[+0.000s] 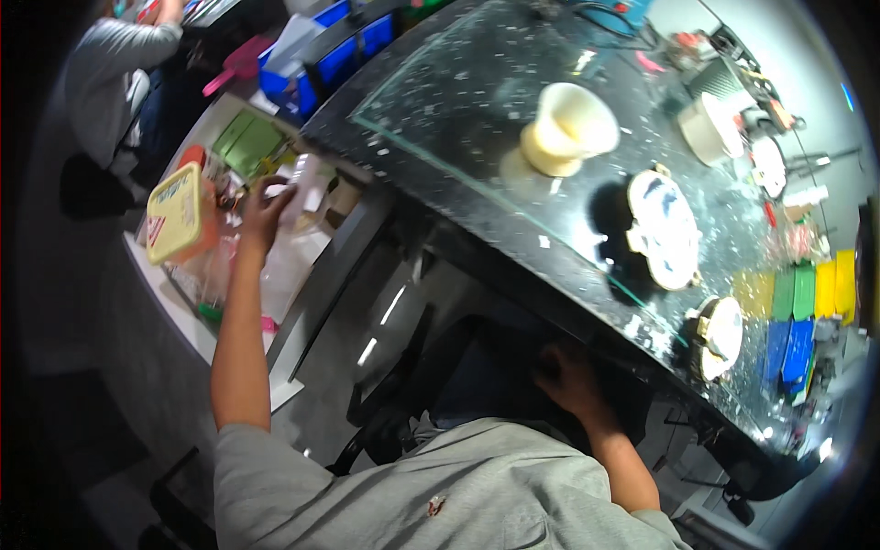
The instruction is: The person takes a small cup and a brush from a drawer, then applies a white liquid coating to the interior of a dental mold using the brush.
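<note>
My left hand [260, 215] reaches into an open white drawer [197, 325] at the left. Its fingers curl round the side of a whitish translucent plastic piece [301, 179], whose exact kind I cannot make out. Beside that hand is a tub with a pale yellow lid [176, 215]. A green box [247, 142] lies at the drawer's far end among small mixed items, with clear plastic bags nearer me. My right hand [570, 380] rests low over my lap, beneath the table edge. Its fingers are in shadow but look loosely apart, with nothing visible in them.
A dark, speckled table [458, 119] with a glass sheet carries a cream flared cup [568, 128] and two round pale pieces [665, 229] near its right side. Blue bins [321, 64] stand beyond the drawer. Another person [119, 82] sits at the far left.
</note>
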A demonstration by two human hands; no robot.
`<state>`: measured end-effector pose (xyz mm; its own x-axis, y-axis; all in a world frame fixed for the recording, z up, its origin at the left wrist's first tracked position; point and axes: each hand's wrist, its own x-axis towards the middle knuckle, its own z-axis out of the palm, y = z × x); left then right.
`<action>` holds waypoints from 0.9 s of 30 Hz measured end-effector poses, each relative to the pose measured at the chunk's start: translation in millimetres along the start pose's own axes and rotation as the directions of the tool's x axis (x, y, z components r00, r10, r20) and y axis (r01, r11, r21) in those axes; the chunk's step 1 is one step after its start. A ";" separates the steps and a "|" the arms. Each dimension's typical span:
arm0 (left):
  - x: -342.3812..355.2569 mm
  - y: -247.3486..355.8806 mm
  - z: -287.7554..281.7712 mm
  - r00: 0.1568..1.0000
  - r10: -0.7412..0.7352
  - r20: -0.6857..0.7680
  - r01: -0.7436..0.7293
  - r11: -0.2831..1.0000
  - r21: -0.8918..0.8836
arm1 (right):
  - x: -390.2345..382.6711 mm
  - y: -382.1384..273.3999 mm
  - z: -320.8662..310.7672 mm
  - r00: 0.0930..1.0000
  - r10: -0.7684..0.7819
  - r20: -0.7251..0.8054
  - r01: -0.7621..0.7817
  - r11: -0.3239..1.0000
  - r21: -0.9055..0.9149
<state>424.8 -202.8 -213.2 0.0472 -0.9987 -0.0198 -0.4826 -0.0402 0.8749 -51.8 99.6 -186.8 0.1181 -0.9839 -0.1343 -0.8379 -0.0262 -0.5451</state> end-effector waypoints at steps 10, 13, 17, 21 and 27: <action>-187.9 195.1 56.7 0.900 -0.184 0.395 0.432 0.254 -0.866 | 73.3 -147.2 -19.3 0.659 -0.667 -0.348 0.745 0.642 0.179; -199.4 226.2 84.9 0.892 -0.129 0.433 0.451 0.206 -0.868 | 84.9 -156.8 -37.4 0.584 -0.648 -0.489 0.743 0.669 0.001; -220.1 247.3 98.2 0.967 -0.007 0.255 0.253 0.147 -0.956 | 72.1 -148.5 -50.5 0.620 -0.570 -0.539 0.728 0.675 0.124; -230.2 256.0 114.7 0.961 0.116 0.252 0.242 0.094 -0.966 | 62.9 -138.0 -55.9 0.597 -0.451 -0.664 0.795 0.441 0.415; -235.2 271.2 133.1 0.931 0.265 0.253 0.198 0.218 -0.956 | 44.0 -149.7 -119.6 0.807 -0.234 -0.542 0.583 0.458 0.671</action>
<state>166.4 17.0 -35.7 -0.3051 -0.9480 0.0908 0.7398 -0.1759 0.6494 15.1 39.2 -12.2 0.0029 -0.8839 0.4677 0.0424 -0.4672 -0.8831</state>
